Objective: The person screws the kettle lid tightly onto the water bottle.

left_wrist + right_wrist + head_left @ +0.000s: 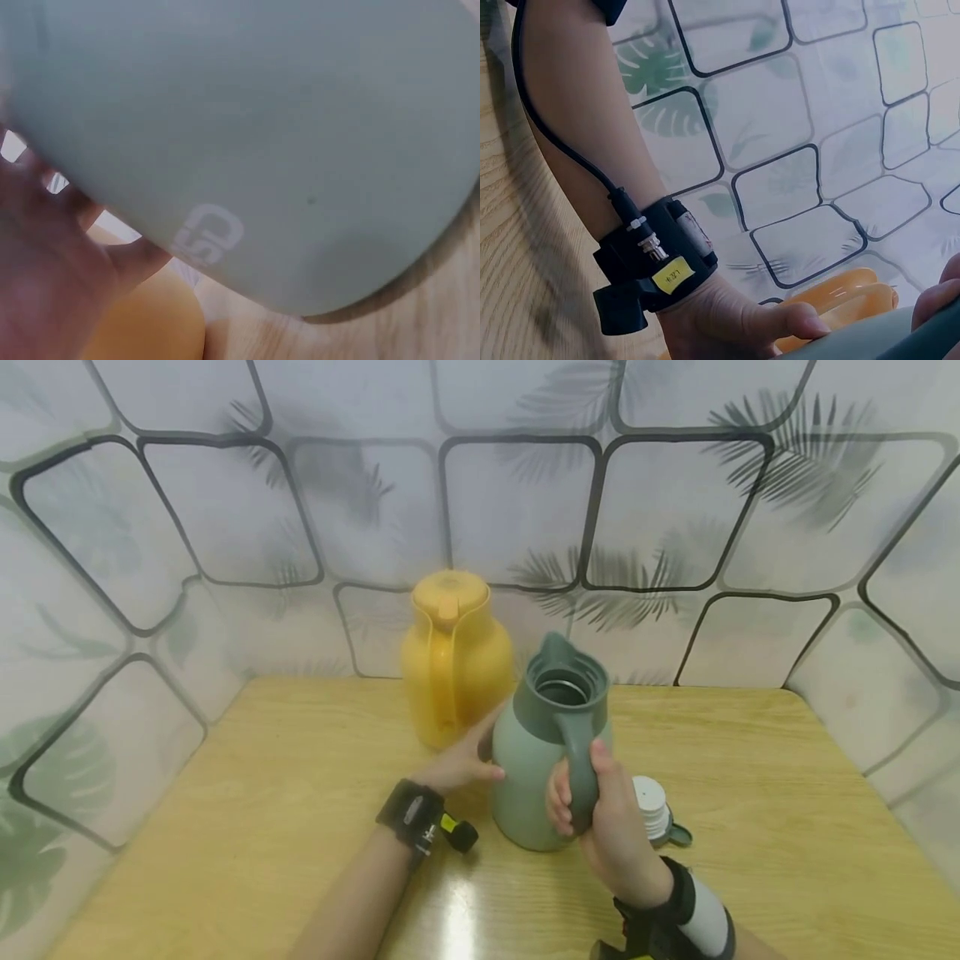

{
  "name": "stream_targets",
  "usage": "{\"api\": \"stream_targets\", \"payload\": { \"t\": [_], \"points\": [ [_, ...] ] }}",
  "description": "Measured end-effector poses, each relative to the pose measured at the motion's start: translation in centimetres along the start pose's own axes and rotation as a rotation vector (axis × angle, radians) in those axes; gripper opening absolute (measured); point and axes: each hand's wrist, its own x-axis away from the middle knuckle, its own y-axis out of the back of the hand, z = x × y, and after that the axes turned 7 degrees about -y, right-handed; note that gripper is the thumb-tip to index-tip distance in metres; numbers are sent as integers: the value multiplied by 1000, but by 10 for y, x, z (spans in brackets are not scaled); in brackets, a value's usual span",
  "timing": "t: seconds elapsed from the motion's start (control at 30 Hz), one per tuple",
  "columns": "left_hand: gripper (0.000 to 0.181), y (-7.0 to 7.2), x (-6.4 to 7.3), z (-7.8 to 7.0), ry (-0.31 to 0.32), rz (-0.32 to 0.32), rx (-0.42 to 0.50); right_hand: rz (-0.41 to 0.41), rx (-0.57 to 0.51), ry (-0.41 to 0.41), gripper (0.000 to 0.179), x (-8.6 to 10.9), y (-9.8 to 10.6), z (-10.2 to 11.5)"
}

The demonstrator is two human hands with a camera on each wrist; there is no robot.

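Observation:
A pale green thermos jug (pixel 528 768) with a darker green collar and spout has its top open, showing a metal rim inside. My right hand (pixel 615 822) grips its handle (pixel 579 760), fingers wrapped round and thumb up along it. On the jug's left side my left hand (pixel 461 762) holds the body, thumb toward me and fingers reaching behind. White lettering (pixel 210 234) marks the jug's wall in the left wrist view. To the right lies the removed stopper (pixel 651 802), white thread up, with a green lever. Whether the jug's base touches the table cannot be told.
A yellow thermos jug (pixel 457 660), lid on and handle toward me, stands just behind my left hand. The wood-grain table (pixel 262 827) ends at a patterned cloth (pixel 517 510) at the back and sides. Straps with cameras (pixel 412 817) sit on both wrists.

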Motion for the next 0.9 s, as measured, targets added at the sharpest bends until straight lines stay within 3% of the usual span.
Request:
{"api": "stream_targets", "payload": {
  "t": [0.17, 0.37, 0.7, 0.77, 0.9],
  "points": [
    [131, 6, 2, 2, 55, -4, -42, -37, 40, -2, 51, -1, -5, -4],
    [135, 9, 1, 7, 81, -6, -24, -77, 79, 19, 52, -4, -12, -6],
    [132, 8, 6, 10, 78, -8, 78, -123, 83, 22, 52, -7, -19, -8],
    [126, 8, 8, 11, 73, -13, 75, -108, 83, 11, 52, -7, -18, -7],
    [100, 7, 15, 11, 114, -31, -49, -80, 110, -54, 54, -5, -13, -1]
  ]
}}
